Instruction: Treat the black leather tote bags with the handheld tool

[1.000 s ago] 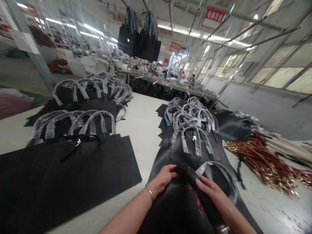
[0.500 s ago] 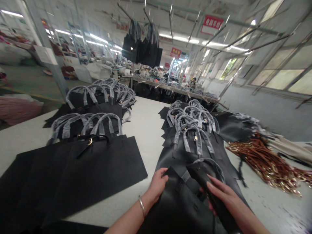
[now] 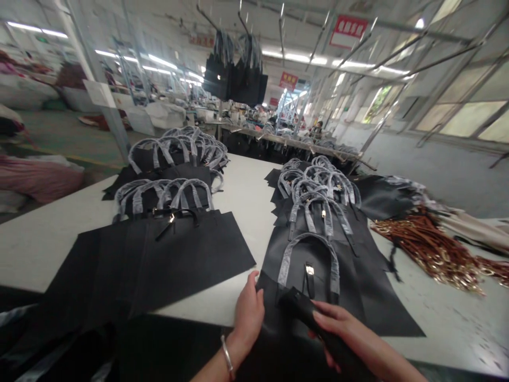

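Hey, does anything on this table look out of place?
A black strap with a gold buckle lies across the nearer left stack of black bags. It looks loose and odd, because it's bare, unlike the plastic-wrapped handles just behind it.

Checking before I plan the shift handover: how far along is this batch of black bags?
Looks done: stacks of black bags lie on the table, their handles wrapped in film. In hand: one black bag, its folded edge gripped by the right hand, with the left hand at its side. Possibly left: a heap of brown straps with gold rings lies nearby, though their use can't be told.
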The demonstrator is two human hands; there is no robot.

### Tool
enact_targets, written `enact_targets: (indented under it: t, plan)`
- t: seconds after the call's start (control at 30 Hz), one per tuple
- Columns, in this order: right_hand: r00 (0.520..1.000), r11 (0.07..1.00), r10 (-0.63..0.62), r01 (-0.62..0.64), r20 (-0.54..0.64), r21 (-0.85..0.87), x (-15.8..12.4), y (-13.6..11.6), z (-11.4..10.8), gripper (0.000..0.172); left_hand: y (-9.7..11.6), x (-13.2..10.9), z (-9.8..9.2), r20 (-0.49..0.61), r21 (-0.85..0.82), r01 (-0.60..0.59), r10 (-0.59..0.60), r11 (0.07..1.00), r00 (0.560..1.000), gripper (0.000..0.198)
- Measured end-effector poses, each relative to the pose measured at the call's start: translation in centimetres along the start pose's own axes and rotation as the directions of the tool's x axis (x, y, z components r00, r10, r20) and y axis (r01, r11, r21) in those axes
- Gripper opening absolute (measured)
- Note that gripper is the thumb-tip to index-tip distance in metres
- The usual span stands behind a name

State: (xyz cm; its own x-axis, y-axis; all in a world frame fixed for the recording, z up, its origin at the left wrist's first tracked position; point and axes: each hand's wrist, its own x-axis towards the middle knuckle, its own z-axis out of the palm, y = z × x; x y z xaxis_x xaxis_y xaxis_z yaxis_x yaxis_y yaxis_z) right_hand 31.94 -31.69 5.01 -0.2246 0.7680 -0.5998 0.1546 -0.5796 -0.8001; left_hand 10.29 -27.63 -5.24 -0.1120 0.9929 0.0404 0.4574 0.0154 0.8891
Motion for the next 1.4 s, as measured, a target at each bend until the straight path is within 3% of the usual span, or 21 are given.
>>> enact_targets:
  t: [0.1, 0.27, 0.37, 0.47, 0.53, 0.63, 0.73, 0.83, 0.93, 1.07, 1.23, 1.4]
  plan:
    - [0.999, 0.999, -0.007, 0.009, 0.046, -0.033, 1.1, -0.5, 1.5, 0.047, 0.0, -1.1, -0.4, 0.021, 0.034, -0.067, 0.067, 0.997, 0.998, 0.051]
    - [0.975, 0.987, -0.133, 0.114, -0.180, -0.113, 2.3, -2.3, 2.8, 0.042, 0.2, -2.0, -1.2, 0.043, 0.155, -0.131, 0.126, 0.979, 0.991, 0.056]
    - [0.938, 0.979, -0.190, 0.157, -0.290, -0.134, 1.2, -3.1, 1.7, 0.050, 0.1, -2.3, -1.8, 0.042, 0.225, -0.141, 0.134, 0.964, 0.990, 0.054]
    - [0.933, 0.980, -0.172, 0.128, -0.317, -0.154, -1.4, -2.8, -0.3, 0.054, -0.1, -2.5, -2.8, 0.029, 0.272, -0.158, 0.156, 0.949, 0.987, 0.050]
    - [0.934, 0.987, -0.119, 0.075, -0.337, -0.142, -3.4, -1.6, -1.7, 0.056, -0.1, -2.6, -3.5, 0.023, 0.359, -0.138, 0.140, 0.923, 0.990, 0.046]
    - [0.935, 0.997, -0.027, -0.002, -0.354, -0.082, -5.8, 1.1, -3.2, 0.062, 0.3, -3.0, -3.9, -0.022, 0.567, -0.125, 0.167, 0.814, 0.986, 0.042]
    - [0.941, 1.000, 0.022, -0.027, -0.337, -0.011, -7.1, 3.9, -3.9, 0.066, 1.5, -3.3, -2.7, 0.000, 0.648, -0.263, 0.346, 0.715, 0.938, 0.040]
    - [0.942, 0.998, 0.058, -0.041, -0.329, 0.057, -7.1, 5.5, -4.1, 0.068, 2.6, -3.3, -0.2, 0.191, 0.560, -0.506, 0.493, 0.655, 0.849, 0.037]
    - [0.953, 0.997, 0.052, -0.031, -0.298, 0.074, -6.3, 5.5, -4.2, 0.064, 3.0, -3.0, 2.6, 0.351, 0.448, -0.615, 0.505, 0.649, 0.789, 0.039]
    - [0.978, 0.997, 0.024, -0.008, -0.206, 0.080, -4.1, 3.9, -4.3, 0.058, 2.6, -2.4, 4.2, 0.413, 0.399, -0.598, 0.446, 0.695, 0.794, 0.043]
    - [0.995, 0.999, 0.027, -0.023, -0.098, 0.040, -1.4, 1.2, -4.3, 0.048, 2.7, -2.2, 3.9, 0.418, 0.381, -0.589, 0.435, 0.712, 0.797, 0.045]
    - [0.996, 0.999, 0.052, -0.052, -0.071, 0.005, -2.1, 0.9, -5.2, 0.048, 3.1, -2.3, 3.7, 0.405, 0.380, -0.556, 0.407, 0.739, 0.819, 0.046]
